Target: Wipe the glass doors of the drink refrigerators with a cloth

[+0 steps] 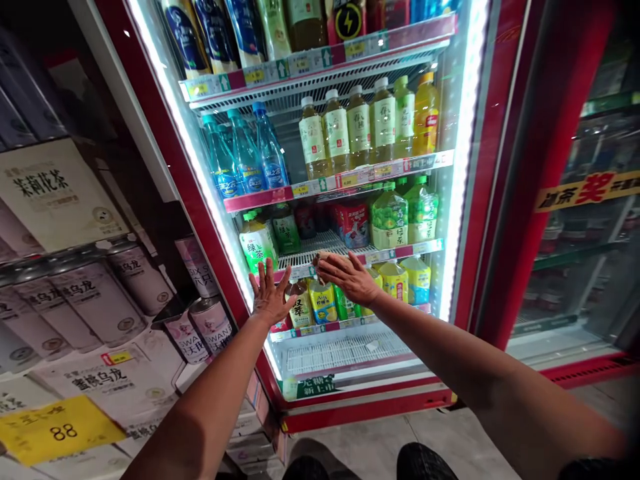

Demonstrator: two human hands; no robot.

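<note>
My left hand (271, 293) is spread open, palm toward the lit drinks fridge, in front of a lower shelf edge. To its right is my right hand (353, 279), with fingers stretched out and pointing left. A brownish shape shows by its fingertips; I cannot make out what it is. Behind the hands stand a green tea bottle (257, 245), a yellow lemon drink bottle (323, 303) and large green bottles (390, 220). Whether either hand touches glass, I cannot tell.
Upper fridge shelves hold blue bottles (273, 157) and pale-labelled tea bottles (337, 130). Stacked cans (100, 300) and a yellow price sign (60, 430) are close on the left. Another red-framed fridge (540, 247) stands at right. Dark shoes (425, 463) show on the floor.
</note>
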